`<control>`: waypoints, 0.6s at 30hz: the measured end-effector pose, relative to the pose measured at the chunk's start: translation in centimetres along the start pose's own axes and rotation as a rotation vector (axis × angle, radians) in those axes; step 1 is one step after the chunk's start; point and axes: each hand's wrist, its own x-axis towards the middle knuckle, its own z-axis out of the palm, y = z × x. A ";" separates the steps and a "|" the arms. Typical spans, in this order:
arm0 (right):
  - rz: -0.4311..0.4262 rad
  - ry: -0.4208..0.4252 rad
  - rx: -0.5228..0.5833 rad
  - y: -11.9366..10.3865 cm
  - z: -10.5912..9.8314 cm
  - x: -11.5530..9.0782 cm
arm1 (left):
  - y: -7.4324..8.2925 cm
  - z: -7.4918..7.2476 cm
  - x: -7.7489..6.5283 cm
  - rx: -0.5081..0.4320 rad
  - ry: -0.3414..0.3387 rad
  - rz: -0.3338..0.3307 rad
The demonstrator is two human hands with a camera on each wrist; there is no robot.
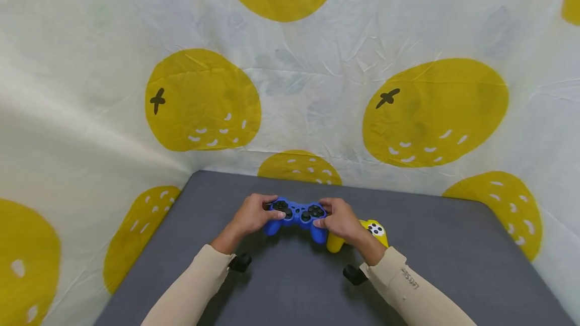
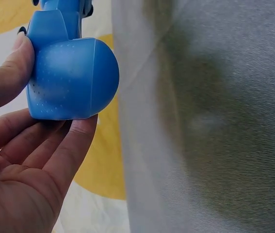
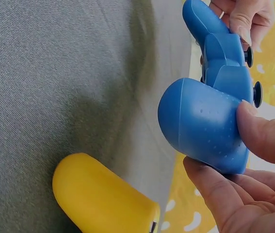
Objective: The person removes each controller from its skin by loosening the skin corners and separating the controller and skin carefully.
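Note:
A blue game controller [image 1: 297, 212] with black sticks and buttons is held above the grey table by both hands, face up in the head view. At its left end the left hand [image 1: 255, 214] grips it, thumb on top and fingers beneath, as the left wrist view shows on the blue grip [image 2: 69, 77]. The right hand [image 1: 340, 219] pinches the other end the same way; its thumb [image 3: 263, 133] presses the upper side. Beneath the right wrist lies a yellow game controller [image 1: 377, 231], partly hidden by that forearm.
The grey table [image 1: 290, 286] runs back to a white cloth [image 1: 308, 114] printed with large yellow fruits, which also hangs along the left side. A black wrist camera [image 1: 240, 262] sits under the left cuff, another black camera [image 1: 355, 274] under the right.

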 end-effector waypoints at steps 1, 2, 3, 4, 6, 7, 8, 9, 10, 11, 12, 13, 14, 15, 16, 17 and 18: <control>-0.002 -0.004 0.007 0.0 -0.1 0.0 | 0.0 0.0 0.0 -0.002 -0.003 -0.001; -0.002 -0.005 0.014 0.0 -0.2 -0.1 | 0.1 0.0 0.0 -0.004 -0.005 -0.003; 0.000 -0.006 0.020 0.0 -0.3 -0.1 | 0.2 0.0 0.0 -0.007 -0.006 -0.006; 0.002 -0.005 0.034 -0.1 -0.4 -0.1 | 0.4 -0.1 0.1 -0.009 -0.008 -0.009; 0.001 -0.007 0.039 -0.2 -0.7 -0.1 | 0.7 -0.3 0.1 -0.016 -0.013 -0.012; -0.003 -0.009 0.037 -0.2 -0.8 -0.1 | 0.8 -0.4 0.1 -0.018 -0.014 -0.012; -0.003 -0.009 0.039 -0.3 -0.9 -0.2 | 1.0 -0.4 0.1 -0.019 -0.013 -0.008; -0.003 -0.008 0.041 -0.4 -1.1 -0.2 | 1.1 -0.5 0.1 -0.018 -0.013 -0.002; -0.004 -0.010 0.044 -0.5 -1.2 -0.2 | 1.2 -0.6 0.0 -0.020 -0.015 -0.002; -0.003 -0.011 0.043 -0.6 -1.3 -0.3 | 1.3 -0.7 0.0 -0.024 -0.016 -0.001; -0.001 -0.011 0.045 -0.7 -1.4 -0.3 | 1.3 -0.7 0.0 -0.030 -0.015 -0.001; 0.002 -0.014 0.047 -0.8 -1.5 -0.3 | 1.4 -0.8 0.0 -0.032 -0.012 -0.005; 0.007 -0.016 0.053 -1.0 -1.6 -0.3 | 1.5 -0.9 -0.1 -0.036 -0.009 -0.007; 0.010 -0.017 0.060 -1.1 -1.7 -0.3 | 1.6 -1.0 -0.1 -0.041 -0.006 -0.013; 0.012 -0.019 0.069 -1.2 -1.7 -0.2 | 1.7 -1.1 -0.1 -0.049 -0.003 -0.020; 0.015 -0.019 0.072 -1.3 -1.8 -0.1 | 1.8 -1.3 -0.1 -0.053 0.001 -0.021; 0.015 -0.021 0.076 -1.4 -1.9 -0.1 | 1.9 -1.4 -0.1 -0.053 0.005 -0.023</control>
